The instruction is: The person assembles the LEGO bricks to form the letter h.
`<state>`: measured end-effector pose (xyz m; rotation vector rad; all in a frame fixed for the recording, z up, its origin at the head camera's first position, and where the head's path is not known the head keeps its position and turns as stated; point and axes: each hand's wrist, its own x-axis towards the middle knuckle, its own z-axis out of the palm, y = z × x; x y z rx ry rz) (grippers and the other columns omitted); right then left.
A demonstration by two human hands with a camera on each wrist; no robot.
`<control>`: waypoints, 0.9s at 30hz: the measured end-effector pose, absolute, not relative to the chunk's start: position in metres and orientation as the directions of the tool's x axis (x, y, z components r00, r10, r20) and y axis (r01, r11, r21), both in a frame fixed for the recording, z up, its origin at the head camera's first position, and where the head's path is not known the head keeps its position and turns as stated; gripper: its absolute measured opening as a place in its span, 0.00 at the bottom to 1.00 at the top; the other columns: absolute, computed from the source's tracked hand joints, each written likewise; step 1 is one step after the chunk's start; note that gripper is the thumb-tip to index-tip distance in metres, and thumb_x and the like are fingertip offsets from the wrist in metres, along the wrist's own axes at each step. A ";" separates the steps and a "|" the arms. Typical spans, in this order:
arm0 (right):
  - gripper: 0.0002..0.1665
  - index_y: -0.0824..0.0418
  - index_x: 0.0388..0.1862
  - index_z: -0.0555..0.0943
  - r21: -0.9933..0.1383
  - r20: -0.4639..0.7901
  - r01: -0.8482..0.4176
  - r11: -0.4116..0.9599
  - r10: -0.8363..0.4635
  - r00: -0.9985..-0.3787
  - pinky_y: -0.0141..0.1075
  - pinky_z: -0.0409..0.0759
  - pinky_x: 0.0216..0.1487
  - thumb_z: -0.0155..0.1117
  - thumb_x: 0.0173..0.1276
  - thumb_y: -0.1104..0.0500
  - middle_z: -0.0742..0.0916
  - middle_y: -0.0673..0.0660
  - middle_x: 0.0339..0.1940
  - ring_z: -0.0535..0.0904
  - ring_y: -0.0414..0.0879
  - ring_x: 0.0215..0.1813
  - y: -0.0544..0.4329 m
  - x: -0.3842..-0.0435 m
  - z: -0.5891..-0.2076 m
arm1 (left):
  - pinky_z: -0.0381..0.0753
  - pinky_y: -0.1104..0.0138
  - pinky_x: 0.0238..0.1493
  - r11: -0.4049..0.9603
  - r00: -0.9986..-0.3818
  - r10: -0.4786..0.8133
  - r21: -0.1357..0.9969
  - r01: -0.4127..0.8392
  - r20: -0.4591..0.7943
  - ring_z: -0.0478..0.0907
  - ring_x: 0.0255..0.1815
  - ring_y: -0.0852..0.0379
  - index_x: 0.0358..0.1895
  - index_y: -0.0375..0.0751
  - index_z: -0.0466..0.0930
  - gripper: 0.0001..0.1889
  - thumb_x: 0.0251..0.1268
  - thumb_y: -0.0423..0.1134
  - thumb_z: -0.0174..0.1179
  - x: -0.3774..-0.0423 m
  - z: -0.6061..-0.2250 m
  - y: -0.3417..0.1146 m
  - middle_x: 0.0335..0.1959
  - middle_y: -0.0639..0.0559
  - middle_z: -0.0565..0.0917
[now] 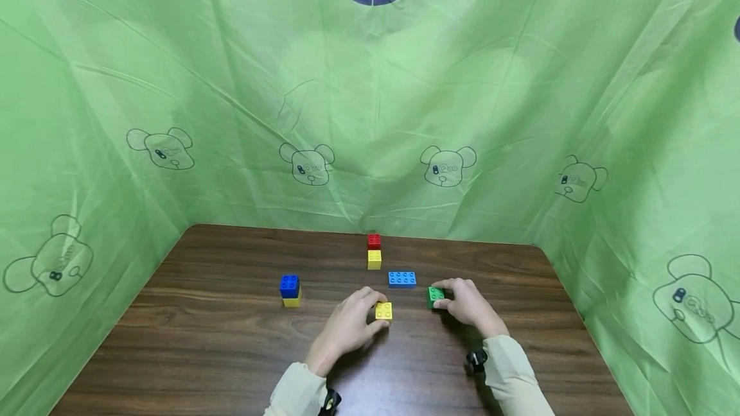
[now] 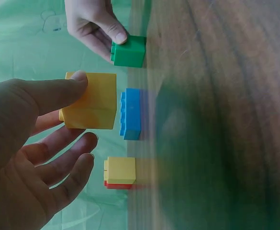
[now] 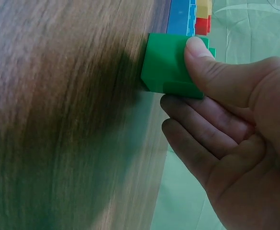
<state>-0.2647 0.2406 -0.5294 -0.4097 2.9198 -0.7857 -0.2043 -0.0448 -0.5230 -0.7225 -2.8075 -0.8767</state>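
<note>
My left hand (image 1: 349, 323) pinches a square yellow brick (image 1: 384, 311) between thumb and fingers. In the left wrist view that yellow brick (image 2: 92, 103) is held off the wooden surface, its studs toward the palm. To the right, my right hand (image 1: 467, 303) grips a square green brick (image 1: 435, 297), thumb on its near side. The right wrist view has the green brick (image 3: 171, 64) with its base close to the tabletop, the lower fingers spread loosely beneath the thumb. Between and beyond the hands lies a long light-blue brick (image 1: 401, 280), studs up.
Left of my left hand, a dark blue brick (image 1: 290, 286) sits atop a yellow one (image 1: 291, 302). At the back, a yellow brick (image 1: 374, 260) stands in front of a red brick (image 1: 374, 241). Green printed cloth (image 1: 376, 101) rises around the brown wooden table (image 1: 202, 339).
</note>
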 end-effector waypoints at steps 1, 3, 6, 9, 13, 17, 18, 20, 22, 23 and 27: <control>0.22 0.58 0.56 0.86 -0.504 -0.015 -0.234 0.831 -0.280 -0.960 0.51 0.82 0.56 0.76 0.63 0.59 0.89 0.58 0.53 0.83 0.55 0.57 0.241 -0.265 -0.530 | 0.83 0.59 0.52 0.719 -0.882 0.407 0.512 0.469 0.237 0.81 0.49 0.58 0.52 0.47 0.83 0.18 0.62 0.47 0.72 -0.203 -0.524 -0.045 0.48 0.56 0.83; 0.22 0.58 0.57 0.86 -0.502 -0.012 -0.237 0.832 -0.280 -0.960 0.51 0.82 0.56 0.76 0.63 0.59 0.89 0.58 0.53 0.83 0.55 0.57 0.241 -0.265 -0.530 | 0.83 0.59 0.52 0.719 -0.884 0.407 0.517 0.464 0.229 0.81 0.50 0.58 0.52 0.48 0.83 0.18 0.62 0.47 0.72 -0.199 -0.526 -0.044 0.48 0.57 0.83; 0.22 0.58 0.57 0.86 -0.501 -0.011 -0.236 0.833 -0.279 -0.960 0.51 0.82 0.56 0.75 0.63 0.59 0.89 0.58 0.53 0.83 0.55 0.57 0.241 -0.265 -0.530 | 0.83 0.59 0.52 0.710 -0.881 0.419 0.526 0.468 0.219 0.82 0.49 0.58 0.53 0.47 0.83 0.18 0.61 0.46 0.73 -0.193 -0.529 -0.042 0.48 0.57 0.83; 0.22 0.58 0.57 0.86 -0.502 -0.011 -0.237 0.832 -0.281 -0.960 0.52 0.82 0.56 0.75 0.63 0.59 0.89 0.58 0.54 0.83 0.55 0.57 0.241 -0.265 -0.530 | 0.83 0.61 0.51 0.705 -0.870 0.441 0.515 0.488 0.221 0.81 0.48 0.60 0.53 0.46 0.83 0.19 0.60 0.46 0.73 -0.186 -0.534 -0.039 0.47 0.57 0.83; 0.23 0.59 0.59 0.85 -0.500 -0.021 -0.226 0.836 -0.273 -0.962 0.53 0.81 0.58 0.74 0.64 0.59 0.88 0.59 0.56 0.82 0.57 0.60 0.240 -0.263 -0.530 | 0.83 0.64 0.50 0.699 -0.858 0.458 0.503 0.509 0.232 0.81 0.47 0.62 0.53 0.47 0.83 0.19 0.60 0.46 0.73 -0.177 -0.541 -0.034 0.47 0.58 0.83; 0.24 0.58 0.60 0.84 -0.509 -0.041 -0.200 0.837 -0.256 -0.966 0.54 0.81 0.58 0.73 0.65 0.59 0.87 0.60 0.58 0.81 0.59 0.62 0.240 -0.261 -0.531 | 0.82 0.66 0.48 0.692 -0.850 0.465 0.497 0.524 0.248 0.80 0.46 0.64 0.52 0.47 0.83 0.19 0.59 0.46 0.74 -0.169 -0.545 -0.028 0.46 0.60 0.83; 0.24 0.58 0.60 0.84 -0.513 -0.045 -0.194 0.836 -0.252 -0.967 0.54 0.81 0.58 0.73 0.65 0.59 0.87 0.60 0.58 0.81 0.59 0.63 0.240 -0.260 -0.531 | 0.82 0.66 0.48 0.689 -0.848 0.467 0.498 0.527 0.251 0.80 0.45 0.65 0.52 0.48 0.83 0.19 0.58 0.46 0.74 -0.167 -0.545 -0.027 0.46 0.60 0.83; 0.24 0.58 0.61 0.84 -0.518 -0.046 -0.189 0.834 -0.248 -0.968 0.55 0.81 0.59 0.73 0.65 0.59 0.87 0.60 0.59 0.80 0.60 0.63 0.240 -0.260 -0.531 | 0.82 0.68 0.46 0.680 -0.842 0.474 0.501 0.536 0.257 0.79 0.44 0.66 0.51 0.48 0.83 0.19 0.58 0.46 0.74 -0.163 -0.546 -0.025 0.45 0.60 0.82; 0.24 0.58 0.61 0.84 -0.522 -0.045 -0.187 0.832 -0.245 -0.968 0.55 0.80 0.59 0.73 0.65 0.59 0.87 0.60 0.59 0.80 0.60 0.64 0.240 -0.260 -0.532 | 0.81 0.69 0.46 0.669 -0.838 0.481 0.508 0.542 0.259 0.79 0.45 0.67 0.51 0.48 0.83 0.19 0.58 0.46 0.74 -0.160 -0.547 -0.022 0.45 0.60 0.83; 0.24 0.58 0.61 0.84 -0.523 -0.042 -0.188 0.832 -0.245 -0.969 0.55 0.80 0.59 0.73 0.65 0.59 0.87 0.60 0.59 0.80 0.60 0.64 0.240 -0.260 -0.532 | 0.81 0.69 0.46 0.665 -0.836 0.483 0.513 0.543 0.259 0.79 0.45 0.66 0.51 0.48 0.83 0.19 0.58 0.46 0.74 -0.159 -0.548 -0.021 0.45 0.60 0.83; 0.24 0.59 0.61 0.83 -0.527 -0.033 -0.205 0.825 -0.261 -0.965 0.55 0.80 0.59 0.73 0.66 0.59 0.86 0.60 0.59 0.80 0.60 0.63 0.241 -0.259 -0.534 | 0.81 0.69 0.48 0.661 -0.843 0.482 0.532 0.529 0.239 0.79 0.46 0.66 0.52 0.48 0.84 0.19 0.59 0.47 0.73 -0.155 -0.551 -0.016 0.46 0.60 0.83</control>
